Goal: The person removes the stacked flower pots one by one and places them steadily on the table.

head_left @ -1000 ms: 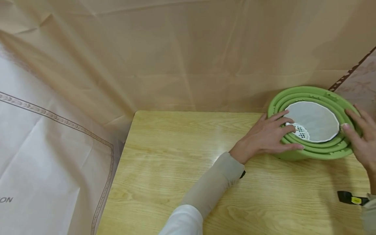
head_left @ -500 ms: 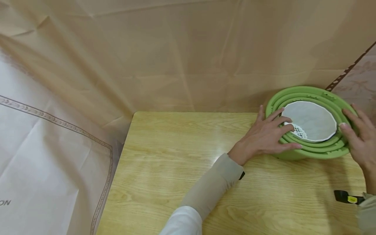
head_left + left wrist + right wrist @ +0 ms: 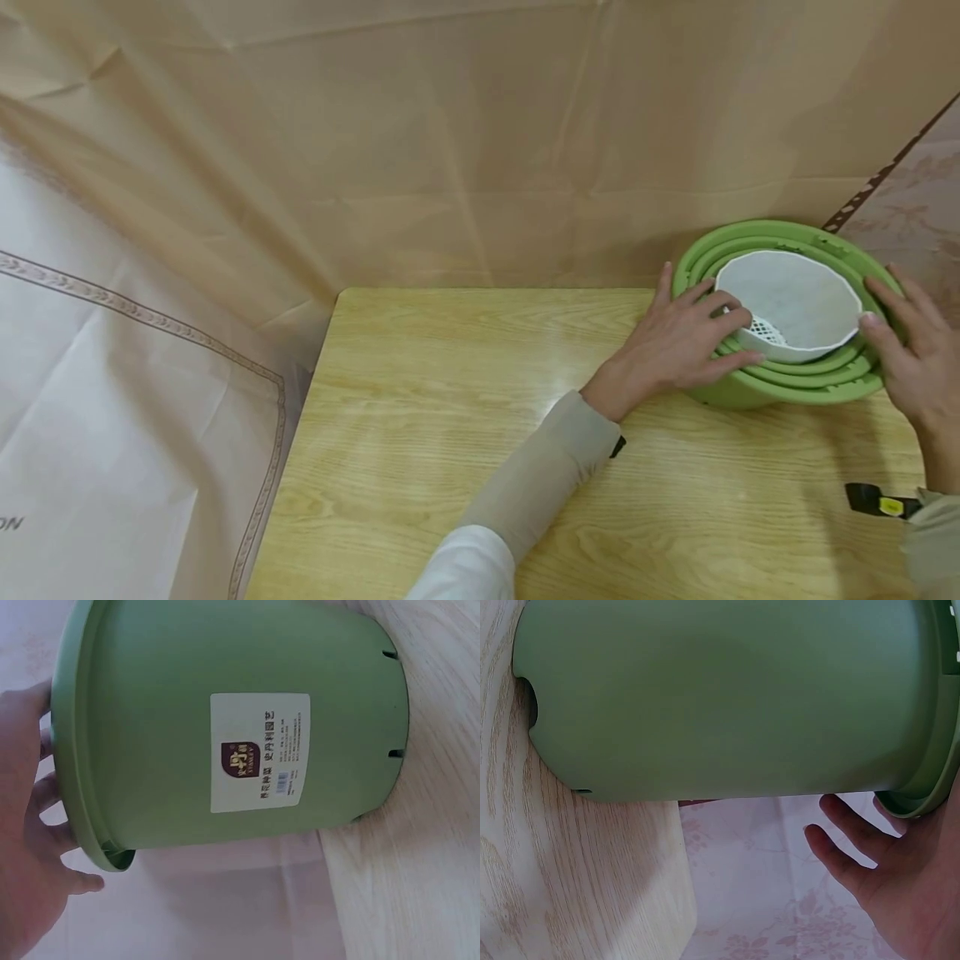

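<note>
"Green nested planters (image 3: 832, 393) stand on our wooden table (image 3: 420, 400). Our grip?"

"Our left hand (image 3: 667, 342) curls fingers over the white perforated insert (image 3: 795, 300) inside; whether our right hand (image 3: 918, 358) grips, we can't tell. Uneven lifting could jam it."

From above and well back, the head camera faces forward and down, the green pot (image 3: 726, 394) at three o'clock, while both wrist cameras, sideways and close, face its wall (image 3: 165, 757), the rim (image 3: 69, 750) toward nine o'clock in the left view, three in the right, all sharing pot and tabletop (image 3: 450, 417).
</note>
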`<state>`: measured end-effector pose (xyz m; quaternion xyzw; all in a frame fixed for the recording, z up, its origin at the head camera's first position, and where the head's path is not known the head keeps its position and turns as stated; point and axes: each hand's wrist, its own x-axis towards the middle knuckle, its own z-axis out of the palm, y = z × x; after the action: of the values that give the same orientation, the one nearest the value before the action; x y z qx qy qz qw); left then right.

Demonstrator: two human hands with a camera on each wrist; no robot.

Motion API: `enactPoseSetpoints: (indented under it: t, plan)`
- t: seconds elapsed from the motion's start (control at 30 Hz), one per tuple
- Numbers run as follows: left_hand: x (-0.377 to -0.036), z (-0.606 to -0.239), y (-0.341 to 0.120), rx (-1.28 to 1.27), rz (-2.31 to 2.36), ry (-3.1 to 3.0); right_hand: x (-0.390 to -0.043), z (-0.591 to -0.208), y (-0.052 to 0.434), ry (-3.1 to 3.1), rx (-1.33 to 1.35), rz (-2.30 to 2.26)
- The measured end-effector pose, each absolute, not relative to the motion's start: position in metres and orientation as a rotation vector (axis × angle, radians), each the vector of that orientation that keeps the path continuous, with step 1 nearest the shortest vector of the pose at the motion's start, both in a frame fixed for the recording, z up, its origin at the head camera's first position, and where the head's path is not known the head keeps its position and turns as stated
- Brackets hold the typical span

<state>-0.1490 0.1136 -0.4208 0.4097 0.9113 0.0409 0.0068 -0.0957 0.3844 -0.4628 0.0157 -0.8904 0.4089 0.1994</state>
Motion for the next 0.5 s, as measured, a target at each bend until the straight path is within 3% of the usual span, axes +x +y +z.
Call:
enactPoseSetpoints:
  t: [0.5]
  plan:
    - [-0.155,-0.436,0.114,1.594,0.406,3.053,-0.096,-0.463,0.384,-2.543,-0.007,1.137]
